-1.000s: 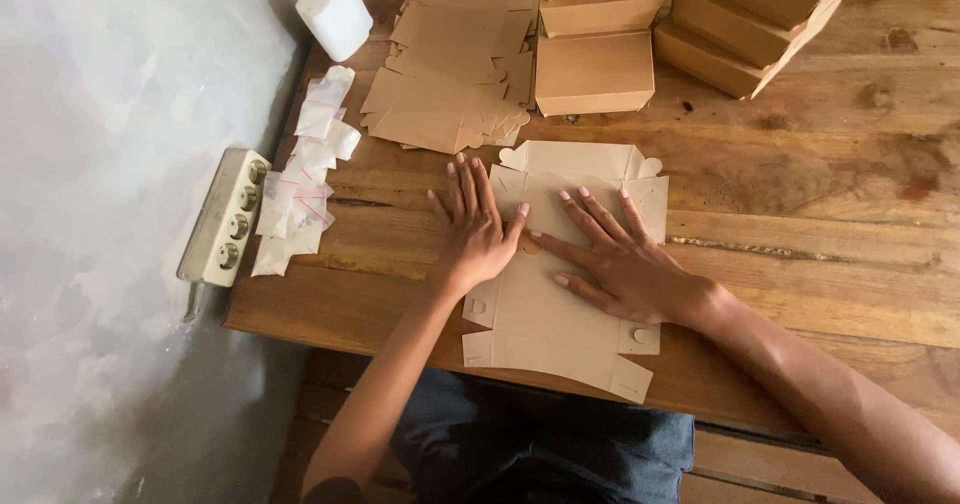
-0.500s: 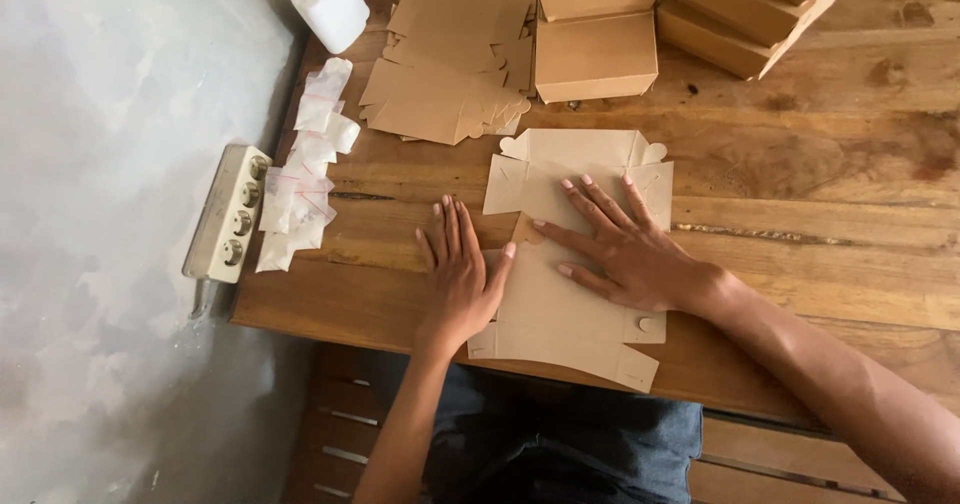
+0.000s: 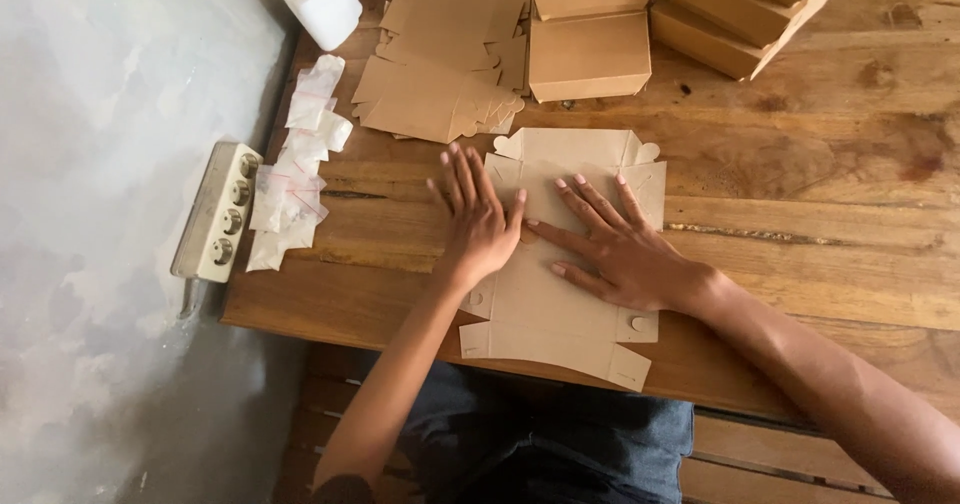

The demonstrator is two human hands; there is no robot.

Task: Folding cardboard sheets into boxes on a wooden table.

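Head view: both the left hand [image 3: 478,226] and right hand [image 3: 622,252] press flat, fingers spread, on a flat cardboard box blank [image 3: 560,304], which looks light, thin and easily creased, best gripped by its edge flaps.

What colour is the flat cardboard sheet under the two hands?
Plain light brown, unprinted; the flat cardboard sheet shows best in the head view.

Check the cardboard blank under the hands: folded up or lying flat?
Flat: the cardboard blank lies spread on the table, tabs out, both palms pressing it.

Flat box blank [image 3: 570,294] on table [image 3: 820,214] front edge, stacks behind, socket strip [image 3: 215,211] left
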